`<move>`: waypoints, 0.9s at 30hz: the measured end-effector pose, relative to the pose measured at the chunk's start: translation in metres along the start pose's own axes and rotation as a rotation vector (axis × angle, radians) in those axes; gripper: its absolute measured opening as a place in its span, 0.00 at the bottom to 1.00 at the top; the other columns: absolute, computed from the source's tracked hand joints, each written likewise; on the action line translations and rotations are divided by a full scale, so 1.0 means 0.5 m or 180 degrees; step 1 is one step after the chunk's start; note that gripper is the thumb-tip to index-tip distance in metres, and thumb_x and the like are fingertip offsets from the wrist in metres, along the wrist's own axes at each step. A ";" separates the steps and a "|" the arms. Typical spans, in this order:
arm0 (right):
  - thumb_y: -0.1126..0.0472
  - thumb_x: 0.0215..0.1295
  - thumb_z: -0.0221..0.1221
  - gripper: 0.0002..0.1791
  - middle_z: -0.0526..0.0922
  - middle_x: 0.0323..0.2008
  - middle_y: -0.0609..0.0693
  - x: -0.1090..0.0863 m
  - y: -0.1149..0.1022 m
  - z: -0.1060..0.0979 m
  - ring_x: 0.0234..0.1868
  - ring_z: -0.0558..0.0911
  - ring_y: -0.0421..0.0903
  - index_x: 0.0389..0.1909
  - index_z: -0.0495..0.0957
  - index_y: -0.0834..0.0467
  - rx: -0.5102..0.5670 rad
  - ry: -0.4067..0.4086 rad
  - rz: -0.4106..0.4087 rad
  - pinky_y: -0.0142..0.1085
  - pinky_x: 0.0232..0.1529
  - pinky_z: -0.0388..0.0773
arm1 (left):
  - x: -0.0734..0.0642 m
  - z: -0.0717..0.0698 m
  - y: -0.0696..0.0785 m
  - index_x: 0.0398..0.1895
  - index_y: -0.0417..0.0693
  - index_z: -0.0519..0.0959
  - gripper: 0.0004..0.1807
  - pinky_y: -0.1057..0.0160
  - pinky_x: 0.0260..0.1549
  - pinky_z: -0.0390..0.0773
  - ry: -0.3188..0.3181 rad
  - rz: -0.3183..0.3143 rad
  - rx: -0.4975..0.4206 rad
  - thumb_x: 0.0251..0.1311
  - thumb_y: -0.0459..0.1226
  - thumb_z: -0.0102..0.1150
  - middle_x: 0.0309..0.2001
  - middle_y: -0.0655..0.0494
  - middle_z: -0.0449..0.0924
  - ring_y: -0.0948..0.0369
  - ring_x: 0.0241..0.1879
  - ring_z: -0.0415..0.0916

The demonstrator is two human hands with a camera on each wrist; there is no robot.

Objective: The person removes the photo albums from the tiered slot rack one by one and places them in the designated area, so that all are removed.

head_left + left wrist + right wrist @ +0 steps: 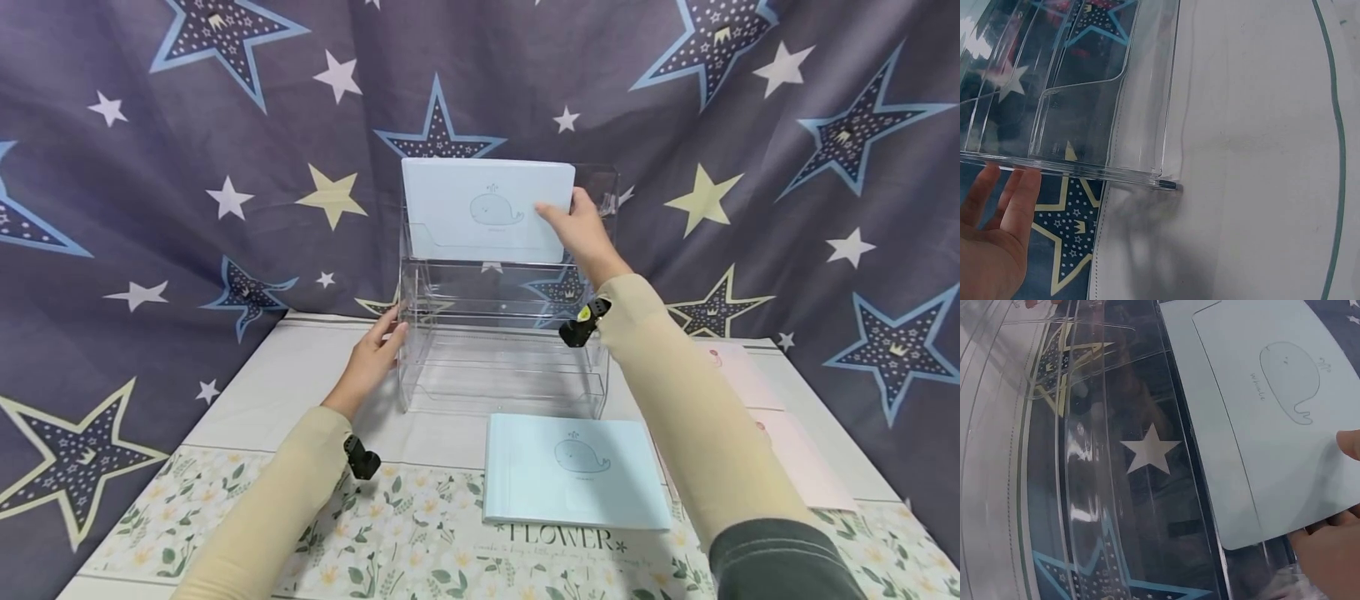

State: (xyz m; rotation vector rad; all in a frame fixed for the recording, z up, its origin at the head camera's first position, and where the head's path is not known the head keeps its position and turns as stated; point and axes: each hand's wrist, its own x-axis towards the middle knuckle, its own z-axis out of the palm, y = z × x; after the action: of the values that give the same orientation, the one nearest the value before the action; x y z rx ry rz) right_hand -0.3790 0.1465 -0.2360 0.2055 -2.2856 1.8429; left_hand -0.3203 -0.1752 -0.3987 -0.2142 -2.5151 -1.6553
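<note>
A light blue notebook with a whale drawing (480, 204) stands in the top tier of a clear acrylic rack (502, 392). At its right edge, my right hand (588, 233) pinches it, thumb on the front cover and fingers behind. The right wrist view shows the same whale notebook (1235, 425) from close by, its lower part behind the clear front lip. My left hand (375, 354) touches the rack's left side panel with its fingertips; in the left wrist view those fingers (1022, 200) are fairly straight against the panel.
Another blue whale notebook (573, 475), apparently a stack, lies on the table in front of the rack. Pink notebooks (798, 462) lie at the right, partly behind my right forearm. A floral cloth (420, 533) covers the front, and a starry curtain (480, 50) hangs behind.
</note>
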 end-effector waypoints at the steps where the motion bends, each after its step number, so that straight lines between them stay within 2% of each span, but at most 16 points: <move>1: 0.54 0.75 0.58 0.29 0.72 0.62 0.59 0.001 0.001 0.002 0.60 0.76 0.52 0.69 0.60 0.59 0.0052 0.0006 0.0016 0.43 0.61 0.75 | -0.001 0.000 0.000 0.80 0.62 0.57 0.31 0.45 0.54 0.80 -0.0005 -0.0002 0.0004 0.77 0.53 0.45 0.69 0.41 0.67 0.44 0.63 0.71; 9: 0.52 0.74 0.59 0.30 0.72 0.63 0.54 0.010 0.008 0.005 0.61 0.75 0.50 0.71 0.62 0.53 0.0293 -0.0139 0.0228 0.45 0.65 0.72 | -0.002 0.001 0.002 0.80 0.61 0.57 0.31 0.46 0.53 0.81 0.0006 -0.0012 0.0006 0.78 0.52 0.45 0.68 0.42 0.68 0.44 0.62 0.71; 17: 0.55 0.73 0.61 0.28 0.75 0.62 0.52 0.015 0.016 0.006 0.61 0.77 0.50 0.71 0.66 0.47 0.0534 -0.0231 0.0184 0.45 0.64 0.73 | 0.001 0.000 -0.003 0.79 0.64 0.57 0.30 0.46 0.53 0.81 0.0005 -0.0012 0.0041 0.77 0.54 0.45 0.67 0.43 0.69 0.45 0.62 0.71; 27: 0.56 0.75 0.57 0.26 0.75 0.64 0.52 0.014 0.019 0.008 0.63 0.76 0.52 0.71 0.65 0.47 0.0721 -0.0289 0.0080 0.48 0.65 0.72 | 0.000 0.000 0.001 0.79 0.63 0.58 0.30 0.47 0.53 0.81 0.0011 -0.0004 -0.0009 0.77 0.52 0.45 0.67 0.42 0.69 0.45 0.61 0.72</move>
State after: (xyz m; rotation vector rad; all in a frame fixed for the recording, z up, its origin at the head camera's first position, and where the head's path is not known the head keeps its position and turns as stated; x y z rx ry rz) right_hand -0.3884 0.1449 -0.2443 0.3008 -2.1405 2.1464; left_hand -0.3201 -0.1750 -0.3984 -0.2100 -2.5111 -1.6583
